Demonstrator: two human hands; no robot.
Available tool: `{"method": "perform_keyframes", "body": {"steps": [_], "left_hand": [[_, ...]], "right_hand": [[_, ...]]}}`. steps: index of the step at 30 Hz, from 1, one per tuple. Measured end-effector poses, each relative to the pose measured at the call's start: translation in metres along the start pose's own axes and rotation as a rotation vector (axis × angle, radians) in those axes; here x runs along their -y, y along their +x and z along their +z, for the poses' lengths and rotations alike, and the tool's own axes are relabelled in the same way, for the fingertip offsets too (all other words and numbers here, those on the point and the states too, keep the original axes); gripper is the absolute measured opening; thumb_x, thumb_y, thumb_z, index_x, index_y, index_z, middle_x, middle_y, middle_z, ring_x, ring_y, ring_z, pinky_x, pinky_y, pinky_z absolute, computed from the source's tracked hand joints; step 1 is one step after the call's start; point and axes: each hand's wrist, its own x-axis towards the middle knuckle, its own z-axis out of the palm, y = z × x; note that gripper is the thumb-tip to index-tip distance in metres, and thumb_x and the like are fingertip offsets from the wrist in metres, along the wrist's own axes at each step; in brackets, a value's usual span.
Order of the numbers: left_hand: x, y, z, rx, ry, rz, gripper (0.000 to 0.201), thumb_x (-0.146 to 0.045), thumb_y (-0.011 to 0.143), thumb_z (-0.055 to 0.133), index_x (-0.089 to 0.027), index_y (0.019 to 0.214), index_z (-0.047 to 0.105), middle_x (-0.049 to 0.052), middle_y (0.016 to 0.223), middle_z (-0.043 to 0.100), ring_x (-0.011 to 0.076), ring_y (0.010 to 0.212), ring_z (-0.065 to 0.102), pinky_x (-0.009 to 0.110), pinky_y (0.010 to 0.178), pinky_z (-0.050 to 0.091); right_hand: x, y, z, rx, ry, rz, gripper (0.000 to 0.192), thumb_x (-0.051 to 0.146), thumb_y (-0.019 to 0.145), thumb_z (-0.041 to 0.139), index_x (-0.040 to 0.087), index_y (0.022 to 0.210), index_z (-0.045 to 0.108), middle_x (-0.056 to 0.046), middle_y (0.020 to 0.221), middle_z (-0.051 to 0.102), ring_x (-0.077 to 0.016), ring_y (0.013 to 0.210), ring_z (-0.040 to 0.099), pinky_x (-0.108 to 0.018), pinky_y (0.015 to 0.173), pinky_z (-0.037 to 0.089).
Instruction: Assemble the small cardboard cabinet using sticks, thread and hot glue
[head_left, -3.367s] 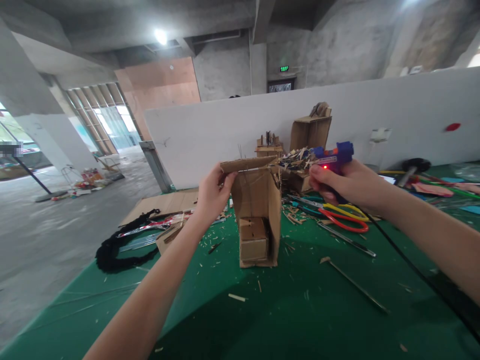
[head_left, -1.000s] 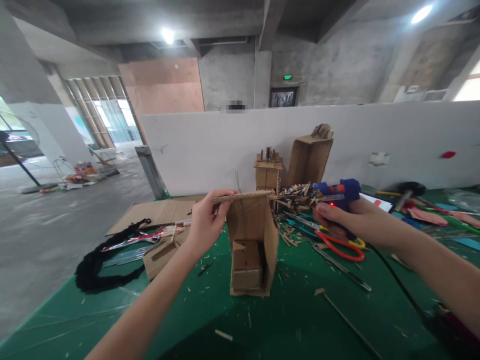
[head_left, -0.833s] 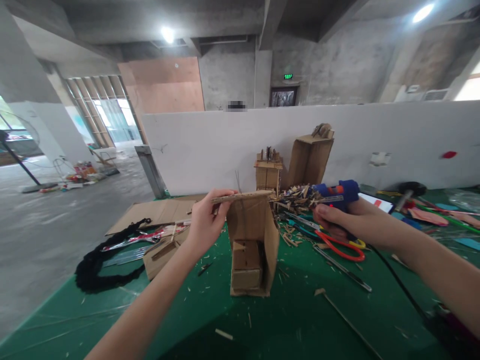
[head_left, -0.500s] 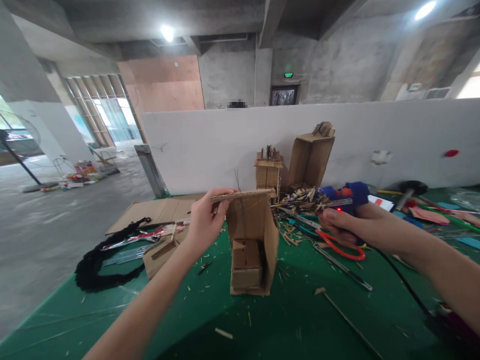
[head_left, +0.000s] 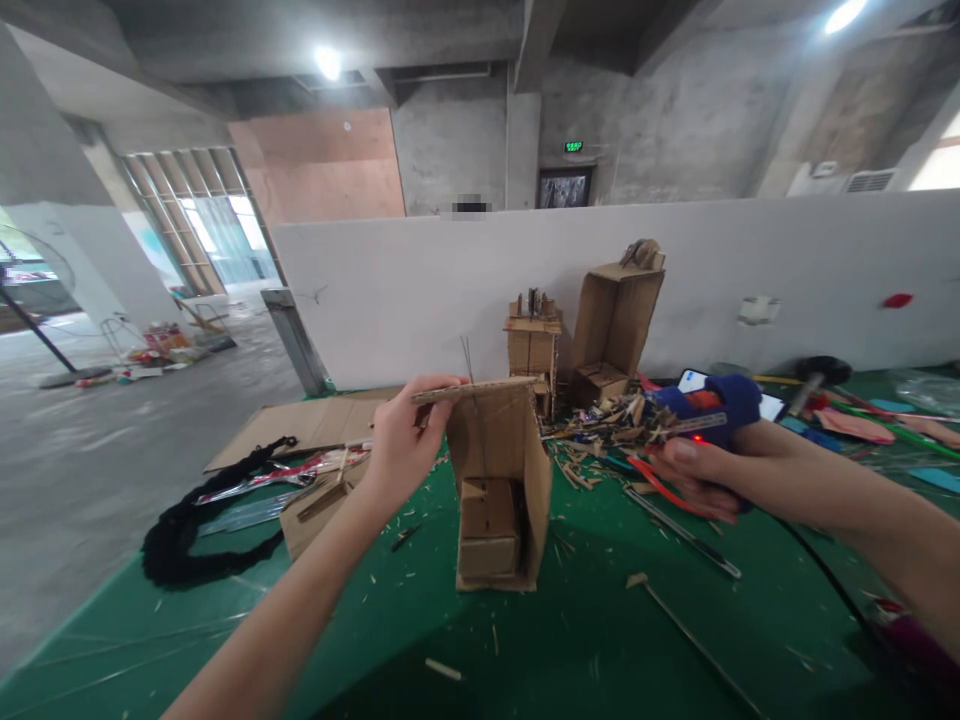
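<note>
My left hand [head_left: 411,430] pinches the left edge of the top panel of a cardboard structure [head_left: 538,500], which stands upright on the green table. Inside its base sits a small cardboard box [head_left: 489,555]. Thin wires [head_left: 466,358] poke up through the top panel and run down toward that box. Out to the right, my right hand [head_left: 697,470] is wrapped round a blue glue gun [head_left: 739,400] with a red light lit on it. The gun points left, apart from the structure, and its nozzle is hidden among wood and cardboard scraps.
Behind stand a taller cardboard frame [head_left: 619,320] and a cardboard tower [head_left: 531,350] near a white partition [head_left: 390,300]. A pen-like tool [head_left: 686,535], a thin stick [head_left: 694,640] and scraps lie to the right. A black fuzzy loop [head_left: 169,550] and cardboard sheet [head_left: 292,430] lie left.
My right hand and the glue gun have moved slightly right and down. My left hand keeps its hold on the cardboard structure, and the whole view has shifted a little.
</note>
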Motion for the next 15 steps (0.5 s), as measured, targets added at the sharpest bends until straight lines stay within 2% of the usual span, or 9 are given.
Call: {"method": "perform_keyframes", "body": {"steps": [8, 11, 15], "left_hand": [[-0.001, 0.001, 0.001, -0.009, 0.002, -0.003, 0.016, -0.023, 0.088, 0.052, -0.017, 0.098, 0.062, 0.004, 0.094, 0.072, 0.0131, 0.07, 0.064, 0.024, 0.061, 0.05], [-0.002, 0.001, 0.0, 0.006, -0.002, -0.015, 0.016, -0.024, 0.087, 0.052, -0.018, 0.098, 0.063, 0.004, 0.094, 0.072, 0.0134, 0.071, 0.064, 0.024, 0.061, 0.05], [-0.001, 0.002, 0.0, -0.001, 0.002, -0.028, 0.016, -0.025, 0.087, 0.053, -0.018, 0.097, 0.063, 0.005, 0.094, 0.072, 0.0162, 0.08, 0.066, 0.026, 0.067, 0.052]], "right_hand": [[-0.007, -0.002, -0.002, 0.058, 0.075, -0.085, 0.052, 0.068, 0.077, 0.048, 0.021, 0.055, 0.047, 0.003, 0.043, 0.043, -0.0086, 0.04, 0.04, -0.024, 0.042, 0.035], [-0.005, -0.001, 0.0, -0.025, 0.138, -0.069, 0.05, 0.068, 0.076, 0.049, 0.02, 0.071, 0.058, 0.0, 0.045, 0.052, -0.0097, 0.04, 0.042, -0.024, 0.041, 0.034], [-0.002, 0.009, -0.001, -0.133, 0.2, -0.035, 0.052, 0.069, 0.075, 0.051, 0.018, 0.083, 0.061, -0.004, 0.05, 0.06, -0.0107, 0.039, 0.047, -0.024, 0.039, 0.035]]}}
